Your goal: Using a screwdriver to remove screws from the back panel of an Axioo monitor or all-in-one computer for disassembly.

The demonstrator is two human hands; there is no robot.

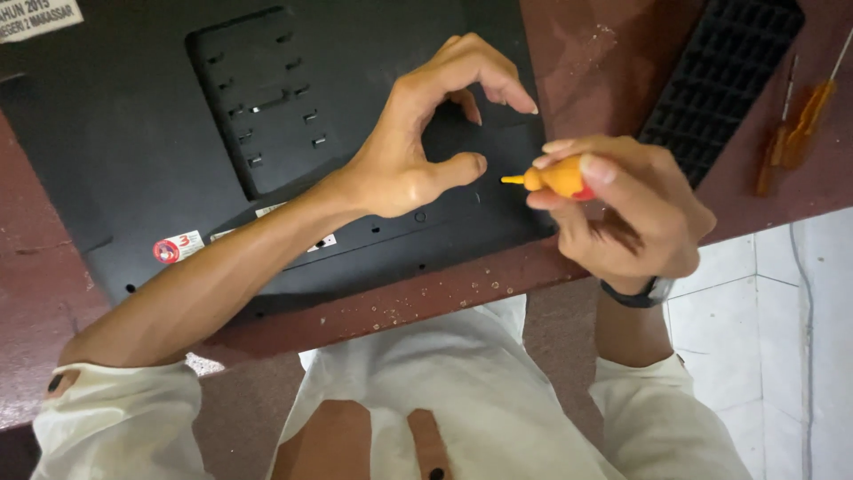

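A black laptop lies underside up on the reddish-brown tabletop, its recessed vented panel facing the camera. The left hand rests on the laptop's base near its right front corner, empty, thumb and curled fingers spread in an open arc. The right hand, just beside the laptop's right edge, is closed around a small orange-handled screwdriver, whose tip points toward the left thumb. A black keyboard lies beyond the laptop's right edge. Two more amber-handled screwdrivers lie further right of the laptop.
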